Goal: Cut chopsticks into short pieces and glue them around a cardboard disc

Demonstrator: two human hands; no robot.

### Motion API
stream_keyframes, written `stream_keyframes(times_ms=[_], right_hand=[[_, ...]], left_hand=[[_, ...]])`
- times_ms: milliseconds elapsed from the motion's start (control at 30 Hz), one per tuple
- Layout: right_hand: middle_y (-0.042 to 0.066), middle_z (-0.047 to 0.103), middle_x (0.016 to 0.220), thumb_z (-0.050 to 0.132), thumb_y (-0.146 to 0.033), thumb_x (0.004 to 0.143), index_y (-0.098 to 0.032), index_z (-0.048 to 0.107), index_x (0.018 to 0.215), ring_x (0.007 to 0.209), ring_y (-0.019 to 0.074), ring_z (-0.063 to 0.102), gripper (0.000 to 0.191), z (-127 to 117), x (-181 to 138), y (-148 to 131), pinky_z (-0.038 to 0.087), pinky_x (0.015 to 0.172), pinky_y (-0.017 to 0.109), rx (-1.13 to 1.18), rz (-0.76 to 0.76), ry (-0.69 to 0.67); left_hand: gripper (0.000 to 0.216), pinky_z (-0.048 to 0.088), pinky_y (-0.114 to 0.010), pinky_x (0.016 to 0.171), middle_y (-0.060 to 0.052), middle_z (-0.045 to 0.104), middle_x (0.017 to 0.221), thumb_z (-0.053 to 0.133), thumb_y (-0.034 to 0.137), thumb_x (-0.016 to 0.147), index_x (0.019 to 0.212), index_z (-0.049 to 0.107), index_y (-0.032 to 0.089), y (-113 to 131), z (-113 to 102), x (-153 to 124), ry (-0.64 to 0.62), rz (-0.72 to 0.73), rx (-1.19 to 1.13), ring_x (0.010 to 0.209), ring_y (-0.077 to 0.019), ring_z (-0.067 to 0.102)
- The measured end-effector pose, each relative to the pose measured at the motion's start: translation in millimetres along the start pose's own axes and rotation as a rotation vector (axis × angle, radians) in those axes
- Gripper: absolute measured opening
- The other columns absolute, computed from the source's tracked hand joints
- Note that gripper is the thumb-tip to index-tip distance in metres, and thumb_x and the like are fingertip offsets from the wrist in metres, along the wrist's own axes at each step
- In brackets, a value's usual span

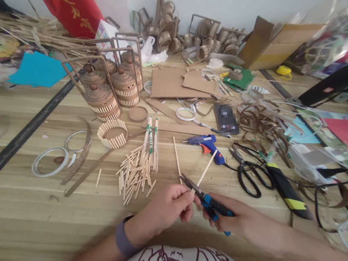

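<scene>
My left hand (168, 207) pinches the near end of a thin wooden stick (208, 167), which slants up to the right. In my right hand (234, 217) are blue-and-black-handled shears (207, 199), their blades parted and crossing the stick close to my left fingertips. Another long stick (177, 158) lies just beyond the blades. Left of it is a heap of short cut sticks (135, 174), with paper-wrapped chopsticks (153, 144) beside it. A round base ringed with upright sticks (112, 135) stands behind the heap.
A blue glue gun (206, 143), black scissors (247, 172) and a yellow-black utility knife (288, 192) lie to the right. Lidded stick baskets (101, 101) with tall handles stand at the back left. Cardboard sheets (169, 85), tape rolls (50, 161) and brown strips (258, 120) are spread about.
</scene>
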State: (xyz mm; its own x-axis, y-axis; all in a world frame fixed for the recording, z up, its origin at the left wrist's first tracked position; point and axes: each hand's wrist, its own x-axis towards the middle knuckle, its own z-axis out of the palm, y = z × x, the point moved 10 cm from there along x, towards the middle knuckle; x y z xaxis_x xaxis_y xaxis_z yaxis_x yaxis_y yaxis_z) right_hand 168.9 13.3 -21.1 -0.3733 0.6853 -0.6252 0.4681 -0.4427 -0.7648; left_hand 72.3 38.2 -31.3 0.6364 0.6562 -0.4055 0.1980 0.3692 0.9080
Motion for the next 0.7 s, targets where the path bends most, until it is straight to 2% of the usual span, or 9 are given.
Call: stream_keyframes(times_ms=[167,300,433,500,600,700], right_hand=[[0.002,0.054,0.08,0.051,-0.02,0.069,-0.019,0.057,0.086,0.079,0.02,0.048,0.018,-2.5,1.1,-2.3,0.04,0.073,0.032,-0.116,-0.056,0.058],[0.004,0.058,0.086,0.052,-0.023,0.072,-0.018,0.058,0.093,0.085,0.0223,0.051,0.023,-4.8,0.5,-10.5,0.042,0.079,0.036,-0.156,-0.084,0.06],[0.006,0.061,0.098,0.057,-0.029,0.071,-0.018,0.057,0.109,0.096,0.0251,0.055,0.039,-5.3,-1.0,-13.1,0.044,0.087,0.04,-0.02,-0.083,0.025],[0.007,0.062,0.102,0.058,-0.03,0.073,-0.018,0.057,0.109,0.099,0.0255,0.056,0.038,-7.4,-2.6,-13.2,0.045,0.089,0.04,0.042,-0.107,0.045],[0.007,0.063,0.101,0.055,-0.032,0.08,-0.02,0.057,0.105,0.095,0.0239,0.059,0.028,-17.5,-5.5,-13.2,0.048,0.085,0.038,-0.021,-0.195,0.169],[0.006,0.063,0.096,0.05,-0.029,0.088,-0.021,0.054,0.105,0.086,0.0212,0.061,0.02,-34.5,-13.6,-21.8,0.05,0.078,0.035,-0.275,-0.373,0.414]], left_hand=[[0.032,0.034,-0.023,0.052,0.005,0.05,0.053,0.039,0.04,0.093,0.084,0.058,0.015,-0.2,-0.8,0.5,0.008,0.004,-0.003,0.047,-0.0094,0.038],[0.031,0.037,-0.023,0.055,0.004,0.05,0.054,0.039,0.039,0.092,0.084,0.057,0.016,0.8,-2.6,0.6,0.027,0.0,0.001,0.049,-0.0104,0.043],[0.032,0.038,-0.024,0.059,0.003,0.052,0.057,0.039,0.042,0.093,0.079,0.055,0.017,13.2,-12.0,-3.7,0.121,0.073,0.028,0.055,-0.0119,0.047],[0.033,0.038,-0.024,0.059,0.003,0.052,0.057,0.038,0.044,0.093,0.079,0.053,0.018,20.5,-19.2,-6.6,0.186,0.141,0.005,0.055,-0.0123,0.047],[0.033,0.038,-0.024,0.059,0.005,0.05,0.057,0.035,0.046,0.095,0.084,0.052,0.019,25.1,-31.3,-9.7,0.285,0.215,-0.055,0.056,-0.0129,0.047],[0.033,0.038,-0.024,0.059,0.005,0.051,0.058,0.035,0.045,0.096,0.085,0.053,0.02,21.9,-34.9,-8.6,0.318,0.182,0.048,0.056,-0.0133,0.049]])
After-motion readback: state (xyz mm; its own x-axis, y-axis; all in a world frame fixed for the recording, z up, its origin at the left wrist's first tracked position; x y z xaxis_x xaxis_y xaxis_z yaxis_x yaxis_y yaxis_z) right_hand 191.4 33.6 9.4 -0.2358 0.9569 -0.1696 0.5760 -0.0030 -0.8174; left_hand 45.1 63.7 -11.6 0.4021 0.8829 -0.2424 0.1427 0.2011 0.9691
